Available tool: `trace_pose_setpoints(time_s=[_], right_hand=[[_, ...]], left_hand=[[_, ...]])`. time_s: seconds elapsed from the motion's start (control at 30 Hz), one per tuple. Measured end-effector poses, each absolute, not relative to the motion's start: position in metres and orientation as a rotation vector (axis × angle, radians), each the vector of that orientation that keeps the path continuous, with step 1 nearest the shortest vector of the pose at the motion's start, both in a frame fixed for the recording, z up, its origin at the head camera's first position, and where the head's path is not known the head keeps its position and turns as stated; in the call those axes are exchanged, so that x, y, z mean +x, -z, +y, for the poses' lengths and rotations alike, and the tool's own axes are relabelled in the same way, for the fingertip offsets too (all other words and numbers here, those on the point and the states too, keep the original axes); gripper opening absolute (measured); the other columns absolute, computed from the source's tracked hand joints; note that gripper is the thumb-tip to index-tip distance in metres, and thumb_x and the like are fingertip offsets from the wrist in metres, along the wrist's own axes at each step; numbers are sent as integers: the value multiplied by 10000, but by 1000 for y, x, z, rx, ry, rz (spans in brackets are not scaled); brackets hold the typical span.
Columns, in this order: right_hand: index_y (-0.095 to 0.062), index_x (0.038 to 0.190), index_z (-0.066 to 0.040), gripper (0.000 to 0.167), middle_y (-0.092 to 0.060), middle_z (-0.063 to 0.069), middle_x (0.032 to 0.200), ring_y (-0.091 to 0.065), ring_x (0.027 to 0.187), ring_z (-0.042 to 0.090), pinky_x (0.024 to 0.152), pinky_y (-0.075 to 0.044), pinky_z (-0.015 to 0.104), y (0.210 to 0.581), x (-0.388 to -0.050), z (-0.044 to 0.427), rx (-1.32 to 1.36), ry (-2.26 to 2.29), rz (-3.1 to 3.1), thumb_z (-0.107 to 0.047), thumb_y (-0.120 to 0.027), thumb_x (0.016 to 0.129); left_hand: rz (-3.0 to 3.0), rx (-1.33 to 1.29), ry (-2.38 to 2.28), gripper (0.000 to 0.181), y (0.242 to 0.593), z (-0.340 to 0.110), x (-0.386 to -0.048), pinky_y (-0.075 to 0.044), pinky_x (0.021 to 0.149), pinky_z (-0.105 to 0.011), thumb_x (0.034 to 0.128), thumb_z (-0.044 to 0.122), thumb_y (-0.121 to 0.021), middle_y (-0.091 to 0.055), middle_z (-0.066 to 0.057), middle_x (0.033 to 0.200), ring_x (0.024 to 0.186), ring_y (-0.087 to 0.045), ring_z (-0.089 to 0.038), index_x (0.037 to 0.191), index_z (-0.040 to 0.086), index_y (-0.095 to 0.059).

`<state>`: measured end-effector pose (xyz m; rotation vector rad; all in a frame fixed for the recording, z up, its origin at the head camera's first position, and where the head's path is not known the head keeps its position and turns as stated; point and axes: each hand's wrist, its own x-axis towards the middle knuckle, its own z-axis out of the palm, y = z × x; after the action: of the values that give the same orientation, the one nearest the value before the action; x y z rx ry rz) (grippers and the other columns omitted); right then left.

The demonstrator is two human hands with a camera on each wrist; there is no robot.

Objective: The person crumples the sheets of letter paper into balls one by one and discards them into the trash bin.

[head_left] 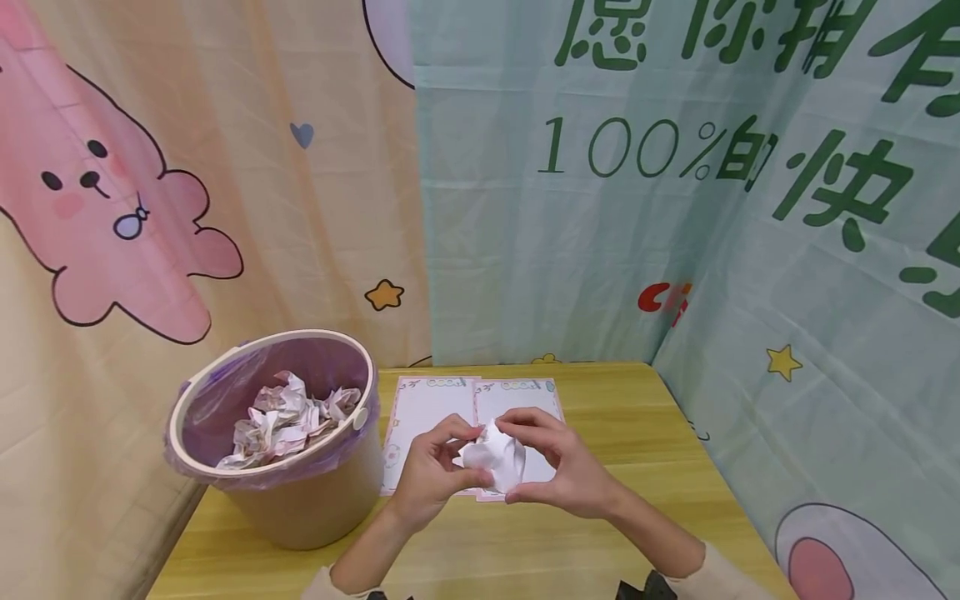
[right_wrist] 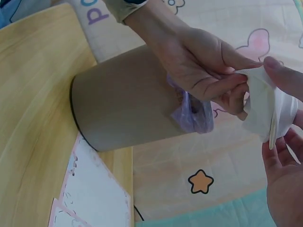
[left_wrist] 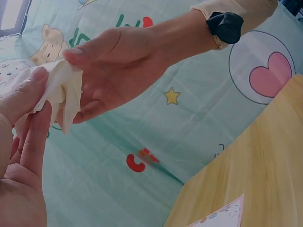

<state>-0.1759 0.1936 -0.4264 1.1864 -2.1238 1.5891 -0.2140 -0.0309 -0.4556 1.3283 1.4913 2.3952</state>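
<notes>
A crumpled white sheet of paper (head_left: pixel 501 458) is held above the table between both hands. My left hand (head_left: pixel 429 473) pinches its left side between thumb and fingers. On the opposite side, my right hand (head_left: pixel 572 468) grips the paper with its thumb below and fingers above. Folds and creases show on the paper (right_wrist: pixel 265 101) in the right wrist view, where the left hand (right_wrist: pixel 201 66) comes in from the top. Two flat sheets with pink printed borders, a left one (head_left: pixel 423 404) and a right one (head_left: pixel 536 398), lie behind and beneath the hands, partly covered by them.
At the left stands a beige bin (head_left: pixel 303 508) lined with a purple plastic bag (head_left: pixel 206 421). Several crumpled papers (head_left: pixel 281 421) lie inside it. The wooden table (head_left: pixel 622 417) meets printed curtains (head_left: pixel 540 275) at its back and right side.
</notes>
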Motion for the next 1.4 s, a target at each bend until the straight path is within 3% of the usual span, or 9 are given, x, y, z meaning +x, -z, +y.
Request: trace_pose_setpoints(time_s=[0.3,0.53,0.63,0.77,0.87,1.07,1.23,1.4], right_hand=[[-629,1358,66,636,-624,120,1203,-615,1148,246,1005,-525,351,421,-172,195,1143,-1652,-2145,55,-876,773],[-667,1293,92,549,-656,136,1106,-658,1006,234,811,-605,309,421,-170,191,1105,-1780,-2148,64,-869,784],[-728,1207,65,447,-688,110,1057,-656,938,210,757,-606,291,422,-169,188,1070,-1772,-2177,42,-876,786],[-779,1056,44,290,-714,102,965,-638,864,170,708,-593,258,423,-170,186,1044,-1805,-2170,49,-874,782],[-767,1032,90,252,-717,129,939,-637,848,151,704,-598,265,424,-170,186,1068,-1841,-2129,91,-846,793],[-742,1109,113,290,-737,141,1000,-687,871,162,748,-620,313,427,-171,187,978,-1855,-2127,101,-810,828],[-731,1145,83,328,-752,127,1039,-733,899,224,803,-619,362,426,-171,186,823,-1836,-2202,34,-834,837],[-708,1165,77,328,-748,135,1048,-740,917,247,805,-617,354,424,-172,190,776,-1905,-2247,-25,-823,876]], left_hand=[[1603,1394,-2381,519,455,-31,-211,-606,669,-245,789,57,-894,-576,-66,981,912,-638,-114,1192,-166,-654],[1648,1427,-2378,340,456,-30,-209,-524,579,-144,783,-19,-881,-529,-123,830,778,-560,-60,1055,-114,-702],[1677,1392,-2395,227,458,-30,-207,-520,542,-156,796,-31,-866,-512,-135,769,753,-548,-51,948,-96,-711],[1632,1302,-2421,191,460,-28,-203,-558,525,-205,838,1,-843,-532,-68,743,731,-577,-62,828,-99,-681],[1595,1241,-2447,227,462,-26,-201,-554,538,-195,851,21,-837,-556,-12,765,732,-579,-67,824,-126,-667],[1869,1248,-2407,92,463,-18,-199,-559,545,-225,933,-54,-726,-585,-43,915,789,-602,-91,1015,-47,-686],[2262,1371,-2205,321,467,-15,-198,-581,549,-307,1003,-37,-601,-604,-81,1070,865,-639,-134,1312,47,-612],[2279,1389,-2062,515,469,-24,-203,-584,590,-309,973,47,-688,-578,-70,1232,953,-590,-164,1465,70,-535]])
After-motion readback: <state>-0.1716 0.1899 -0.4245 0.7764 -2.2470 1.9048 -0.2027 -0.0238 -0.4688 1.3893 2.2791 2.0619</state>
